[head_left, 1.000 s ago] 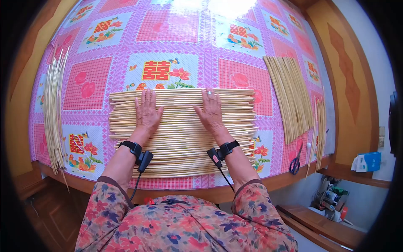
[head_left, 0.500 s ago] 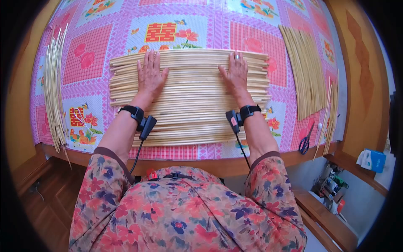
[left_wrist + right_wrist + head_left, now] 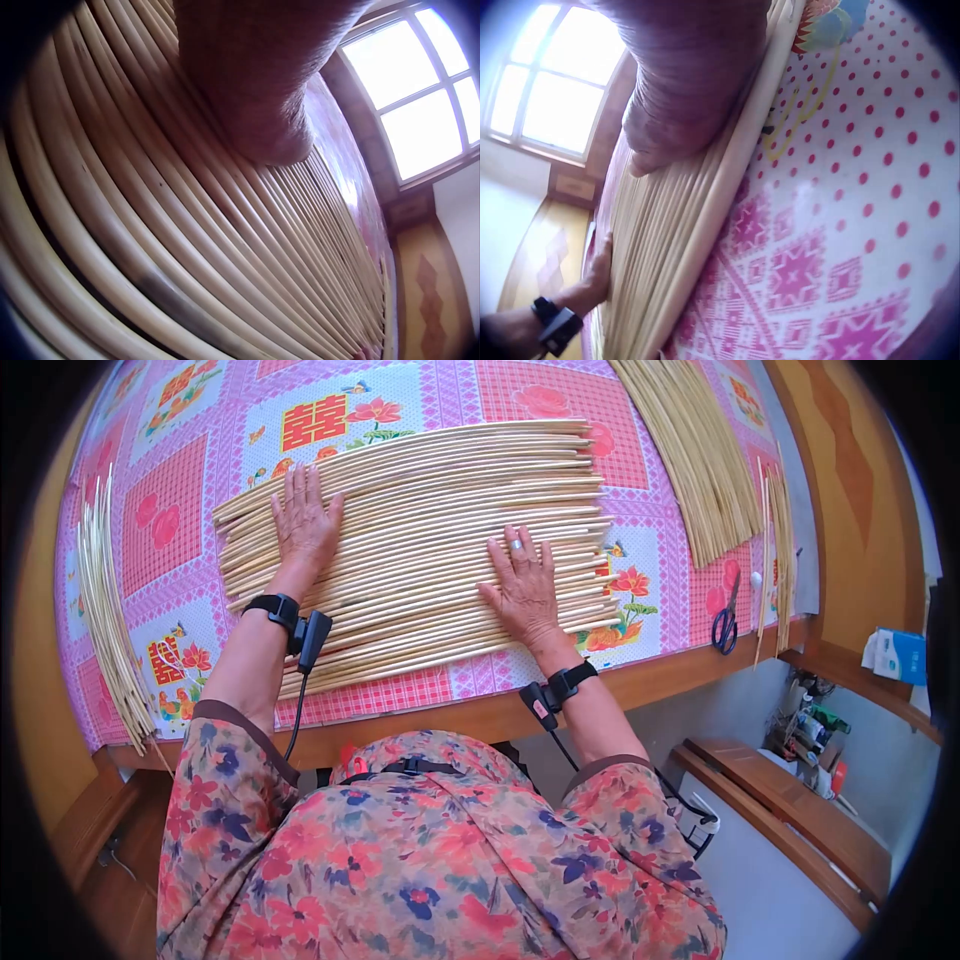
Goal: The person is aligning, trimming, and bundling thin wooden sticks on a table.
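2 spread hands, left [image 3: 307, 532] and right [image 3: 523, 588], rest atop the pale, slender wooden sticks [image 3: 420, 545] before me.

We wear a loose floral top [image 3: 430, 870], pink, red and navy on tan; sleeves [image 3: 225, 790] hemmed brown. Black wrist straps [image 3: 573, 679], boxy black modules [image 3: 314, 638], black cables [image 3: 297, 720]. Silvery ring [image 3: 516, 544], right hand [image 3: 526, 590]. Pinkish label [image 3: 541, 709], right module.
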`<move>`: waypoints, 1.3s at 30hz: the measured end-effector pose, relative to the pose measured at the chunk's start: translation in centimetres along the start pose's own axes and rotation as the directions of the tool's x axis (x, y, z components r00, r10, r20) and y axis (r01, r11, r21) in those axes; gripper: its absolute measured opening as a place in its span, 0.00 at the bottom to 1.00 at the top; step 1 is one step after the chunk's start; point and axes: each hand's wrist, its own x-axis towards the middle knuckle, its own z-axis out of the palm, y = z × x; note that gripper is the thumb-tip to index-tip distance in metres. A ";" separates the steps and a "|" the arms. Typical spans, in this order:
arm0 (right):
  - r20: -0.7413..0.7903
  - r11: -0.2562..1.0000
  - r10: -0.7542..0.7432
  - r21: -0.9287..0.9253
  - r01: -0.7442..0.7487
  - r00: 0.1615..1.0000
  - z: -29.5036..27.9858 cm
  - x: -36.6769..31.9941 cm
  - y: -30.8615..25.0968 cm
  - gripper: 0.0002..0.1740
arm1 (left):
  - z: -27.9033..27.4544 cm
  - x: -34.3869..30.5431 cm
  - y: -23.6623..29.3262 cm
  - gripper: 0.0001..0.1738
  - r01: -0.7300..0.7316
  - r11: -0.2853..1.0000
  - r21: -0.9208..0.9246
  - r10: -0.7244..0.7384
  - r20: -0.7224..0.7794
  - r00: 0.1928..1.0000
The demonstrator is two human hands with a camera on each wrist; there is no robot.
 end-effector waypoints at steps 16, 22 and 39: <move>0.047 0.993 0.110 -0.038 -0.108 0.993 -0.2 -2.0 -0.1 0.37 | -1.3 1.4 2.4 0.35 -0.085 0.991 -0.100 0.090 0.047 0.995; 0.036 0.990 0.139 -0.035 -0.138 0.990 0.4 -2.2 0.5 0.38 | -1.1 2.1 2.9 0.36 -0.121 0.984 -0.128 0.128 0.046 0.991; -0.180 0.994 0.109 -0.004 -0.111 0.978 -0.3 10.8 4.8 0.40 | -1.8 2.3 3.2 0.36 -0.074 0.988 -0.136 0.084 0.072 0.994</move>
